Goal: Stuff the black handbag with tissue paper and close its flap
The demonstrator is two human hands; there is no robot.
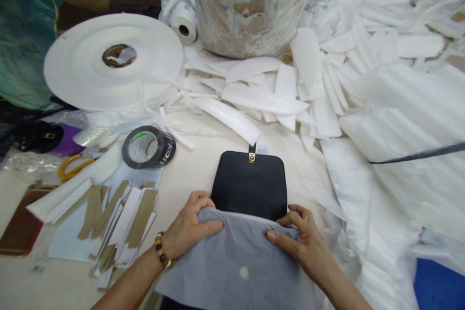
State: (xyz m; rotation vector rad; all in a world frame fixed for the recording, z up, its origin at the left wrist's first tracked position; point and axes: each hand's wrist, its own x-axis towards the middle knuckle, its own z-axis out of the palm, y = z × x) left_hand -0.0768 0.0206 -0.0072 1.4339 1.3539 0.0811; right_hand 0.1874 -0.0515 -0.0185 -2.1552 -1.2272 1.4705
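A grey cloth bag (pixel 240 252) lies at the bottom centre, its upper edge spread between my hands. My left hand (pixel 189 227) is closed on the left end of that edge, thumb on top of the cloth. At the right end, my right hand (pixel 303 237) pinches the same edge. From beyond the cloth's edge shows a black leather handbag (pixel 250 184) with a gold clasp (pixel 252 157) and a short strap at its far end. The near part of the handbag is hidden under the grey cloth.
A tape roll (pixel 148 147), cardboard strips (pixel 119 218), yellow-handled scissors (pixel 72 167) and a brown phone-like object (pixel 27 223) lie left. Behind are a large white roll (pixel 152 53), white foam pieces (pixel 261 97) and a plastic-lined bin (pixel 250 14). White foam sheets (pixel 407 106) crowd the right.
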